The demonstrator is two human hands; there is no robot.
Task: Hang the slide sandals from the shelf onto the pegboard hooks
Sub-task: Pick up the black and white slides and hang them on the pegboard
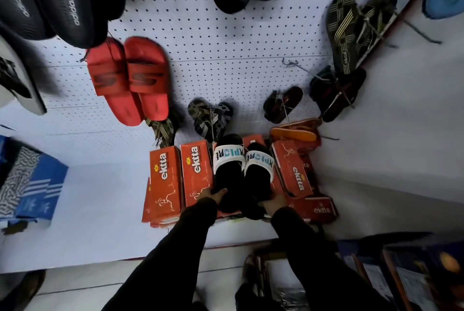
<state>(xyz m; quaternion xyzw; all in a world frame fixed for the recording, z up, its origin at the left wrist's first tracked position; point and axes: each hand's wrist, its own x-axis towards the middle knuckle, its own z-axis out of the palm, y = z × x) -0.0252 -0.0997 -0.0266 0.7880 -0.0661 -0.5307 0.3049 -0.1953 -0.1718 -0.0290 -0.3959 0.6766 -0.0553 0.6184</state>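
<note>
Gripping heel ends, left hand (213, 195) and right hand (275, 204) hold slide sandals (242, 175), toes toward pegboard (226, 41).

1. The slide sandals (242, 175) are lying side by side on top of the shoe boxes (180, 177), the landmark here, which are sitting on the shelf (95, 205)
2. The left hand (213, 195) is gripping the near end of the left sandal, the right hand (275, 204) the near end of the right one
3. The pegboard (226, 46) is standing behind the boxes
4. A sandal pair (130, 79) is hanging on it above and left of the boxes
5. Another hanging pair (212, 118) is sitting just behind the boxes
6. More boxes (30, 185) are lying well left of them on the shelf
</note>
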